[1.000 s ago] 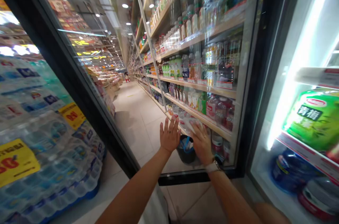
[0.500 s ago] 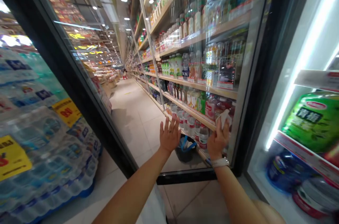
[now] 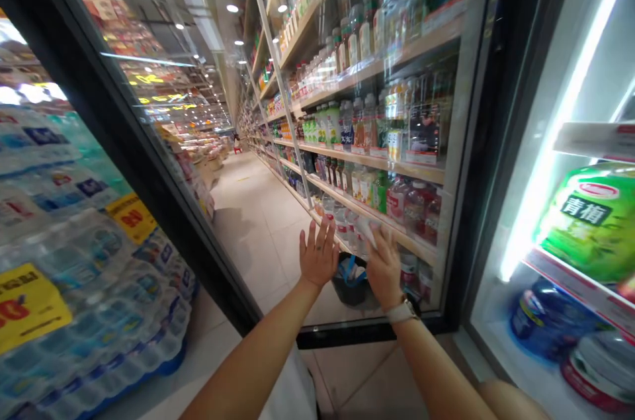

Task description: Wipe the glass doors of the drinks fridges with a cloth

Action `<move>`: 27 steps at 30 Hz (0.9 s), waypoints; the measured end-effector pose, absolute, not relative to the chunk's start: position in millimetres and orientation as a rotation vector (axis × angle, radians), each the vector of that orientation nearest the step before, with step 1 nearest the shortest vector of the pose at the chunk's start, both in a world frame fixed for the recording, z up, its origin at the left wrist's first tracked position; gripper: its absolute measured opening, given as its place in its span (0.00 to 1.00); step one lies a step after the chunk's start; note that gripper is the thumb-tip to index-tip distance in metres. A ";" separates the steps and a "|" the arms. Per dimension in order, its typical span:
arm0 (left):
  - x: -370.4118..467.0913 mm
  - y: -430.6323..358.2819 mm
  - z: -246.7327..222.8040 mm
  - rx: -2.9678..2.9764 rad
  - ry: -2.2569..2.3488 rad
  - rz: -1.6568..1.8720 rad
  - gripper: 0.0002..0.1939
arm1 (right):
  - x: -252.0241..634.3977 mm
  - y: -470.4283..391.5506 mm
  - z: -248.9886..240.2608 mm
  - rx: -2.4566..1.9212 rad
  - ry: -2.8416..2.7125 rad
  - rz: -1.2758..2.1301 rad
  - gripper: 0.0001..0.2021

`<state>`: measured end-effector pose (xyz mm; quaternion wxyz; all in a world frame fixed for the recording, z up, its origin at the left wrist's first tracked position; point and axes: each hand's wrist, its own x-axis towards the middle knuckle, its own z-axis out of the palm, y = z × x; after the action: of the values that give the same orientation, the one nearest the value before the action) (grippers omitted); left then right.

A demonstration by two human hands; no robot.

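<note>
A glass door with a black frame stands in front of me, and bottle shelves show through it. My left hand lies flat against the lower glass, fingers spread, holding nothing. To its right, my right hand, with a pale band on the wrist, presses a white cloth or tissue to the glass. Its fingers partly cover the cloth. Through the glass, between and below the hands, a dark bucket with blue and white things in it sits on the floor.
Packs of bottled water with yellow price signs are stacked at the left. On the right, a lit cooler holds a green pack and large bottles. A tiled aisle runs back behind the glass.
My right hand has moved left across the glass with the white cloth, closer to my left hand. My left hand stays in about the same place. The view has shifted slightly.
</note>
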<state>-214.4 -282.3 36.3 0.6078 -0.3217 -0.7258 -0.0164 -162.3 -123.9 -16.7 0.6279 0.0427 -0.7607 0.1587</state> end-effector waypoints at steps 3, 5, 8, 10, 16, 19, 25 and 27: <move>-213.6 -282.0 37.0 -0.756 -1.667 -0.061 0.33 | -155.1 -71.9 -18.6 -0.148 -1.655 0.431 0.30; -213.8 -281.8 36.6 -0.759 -1.673 -0.070 0.33 | -152.1 -45.0 -24.2 -0.270 -1.561 0.463 0.30; -214.4 -281.7 34.9 -0.764 -1.684 -0.082 0.34 | -153.3 -33.2 -34.1 -0.405 -1.463 0.500 0.29; -214.6 -281.6 33.7 -0.767 -1.701 -0.088 0.34 | -157.4 -44.6 -36.3 -0.464 -1.455 0.546 0.29; -214.3 -281.5 32.3 -0.750 -1.712 -0.069 0.34 | -170.4 -109.6 -14.4 -0.363 -1.483 0.605 0.28; -215.2 -282.0 32.3 -0.747 -1.696 -0.062 0.34 | -172.4 -140.0 -5.5 -0.140 -1.546 0.549 0.29; -218.0 -282.6 32.5 -0.768 -1.659 -0.072 0.31 | -172.1 -180.7 -14.7 0.263 -1.667 0.430 0.30; -217.4 -282.5 33.0 -0.767 -1.665 -0.075 0.31 | -171.9 -173.7 -19.2 0.259 -1.691 0.403 0.30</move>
<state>-217.4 -282.5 33.0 0.6079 -0.3318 -0.7206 -0.0323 -171.9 -173.7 -19.2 0.6380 0.1135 -0.7409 0.1764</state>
